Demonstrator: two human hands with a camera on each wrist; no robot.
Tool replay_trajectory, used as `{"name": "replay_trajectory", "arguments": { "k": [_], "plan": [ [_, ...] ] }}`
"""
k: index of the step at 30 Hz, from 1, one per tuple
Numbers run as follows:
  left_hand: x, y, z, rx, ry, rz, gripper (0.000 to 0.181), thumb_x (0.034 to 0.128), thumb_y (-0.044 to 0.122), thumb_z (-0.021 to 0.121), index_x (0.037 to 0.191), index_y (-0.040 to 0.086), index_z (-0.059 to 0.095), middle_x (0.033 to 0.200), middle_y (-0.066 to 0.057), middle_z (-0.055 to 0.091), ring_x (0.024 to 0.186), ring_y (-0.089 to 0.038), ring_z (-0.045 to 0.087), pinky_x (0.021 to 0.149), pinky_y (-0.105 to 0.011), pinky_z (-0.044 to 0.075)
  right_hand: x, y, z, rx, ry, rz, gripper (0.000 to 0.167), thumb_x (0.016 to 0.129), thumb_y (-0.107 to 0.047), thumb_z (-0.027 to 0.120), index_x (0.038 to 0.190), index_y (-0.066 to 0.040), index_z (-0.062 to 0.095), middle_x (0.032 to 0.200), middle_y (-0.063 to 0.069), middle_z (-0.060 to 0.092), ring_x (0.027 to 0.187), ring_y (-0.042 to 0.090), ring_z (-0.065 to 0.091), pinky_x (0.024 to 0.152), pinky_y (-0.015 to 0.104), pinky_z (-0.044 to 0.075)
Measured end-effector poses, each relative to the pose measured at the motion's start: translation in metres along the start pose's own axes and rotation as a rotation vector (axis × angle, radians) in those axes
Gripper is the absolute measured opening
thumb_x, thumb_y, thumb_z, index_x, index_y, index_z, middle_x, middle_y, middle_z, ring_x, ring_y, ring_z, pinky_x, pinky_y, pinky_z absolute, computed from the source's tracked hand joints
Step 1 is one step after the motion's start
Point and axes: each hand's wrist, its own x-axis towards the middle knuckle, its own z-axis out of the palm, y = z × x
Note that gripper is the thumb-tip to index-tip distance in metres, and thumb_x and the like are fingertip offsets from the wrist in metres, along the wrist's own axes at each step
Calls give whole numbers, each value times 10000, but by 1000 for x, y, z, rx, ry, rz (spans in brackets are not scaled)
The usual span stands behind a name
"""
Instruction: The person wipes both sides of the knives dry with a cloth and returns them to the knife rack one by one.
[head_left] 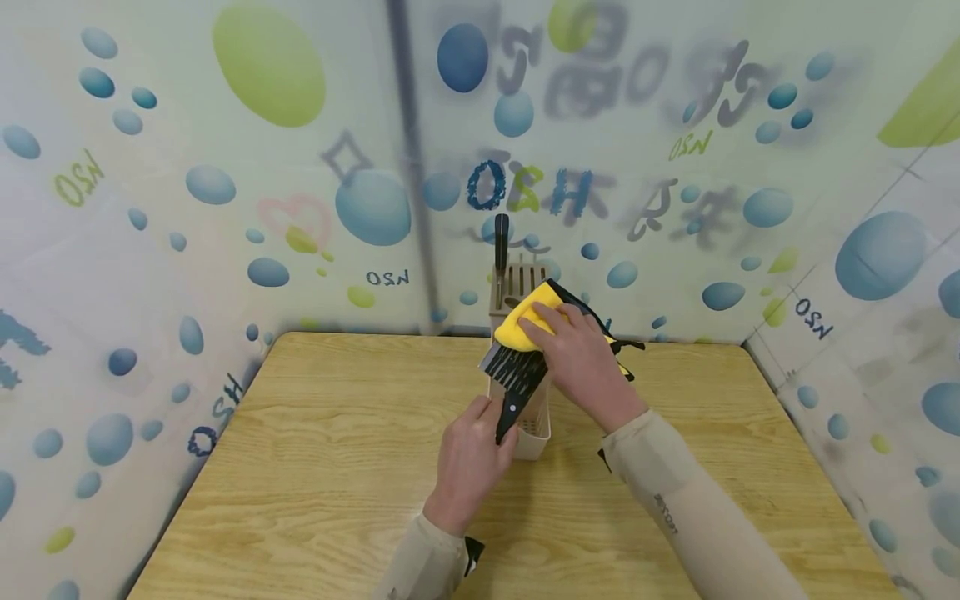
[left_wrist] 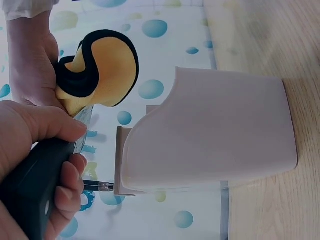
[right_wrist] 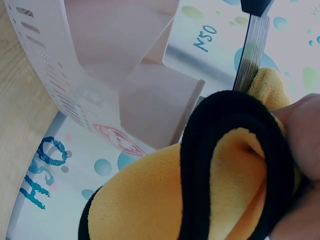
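Observation:
My left hand grips the black handle of a broad-bladed cleaver, whose blade points up and away. A yellow cloth with black edging is bunched in my right hand and lies over the blade's far part, hiding it. In the right wrist view, folds of the cloth fill the foreground, with the blade beyond. Just behind both hands stands a pale knife holder, upright on the table. Another knife with a black handle sits in its slotted top.
The wooden table extends on both sides of the holder. Its back edge meets a wall covering printed with blue and green drops, and similar coverings flank the left and right sides.

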Motion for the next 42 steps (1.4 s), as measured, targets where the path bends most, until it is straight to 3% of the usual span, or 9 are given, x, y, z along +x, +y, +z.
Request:
{"name": "replay_trajectory", "arguments": {
  "k": [20,27,35,42],
  "plan": [
    [0,-1,1,14,32,25,175,826,72,841,936,-14,734,765,-48,590,555,-107,504,470,-210,455,9,19,-3,-31,-50,3,443,939,-33,727,1372,-98,656,1416,193,604,1177,427,587,925,550,553],
    [0,0,1,19,35,23,198,828,79,843,962,-29,746,775,-57,605,559,-113,525,477,-217,475,10,25,-1,-28,-64,45,437,956,-33,693,1386,-97,648,1427,196,597,1169,440,580,918,562,554],
    [0,0,2,-2,37,3,180,832,78,832,955,-21,744,775,-59,605,559,-104,499,472,-183,433,8,31,2,-34,-7,65,426,942,-12,697,1363,-65,660,1390,227,615,1131,460,594,897,537,566],
    [0,0,3,-20,53,7,137,838,76,821,897,-1,725,756,-51,585,546,-93,472,460,-161,394,6,33,4,-5,35,51,416,936,-10,703,1349,-35,659,1372,250,619,1182,441,590,994,521,509]
  ]
}}
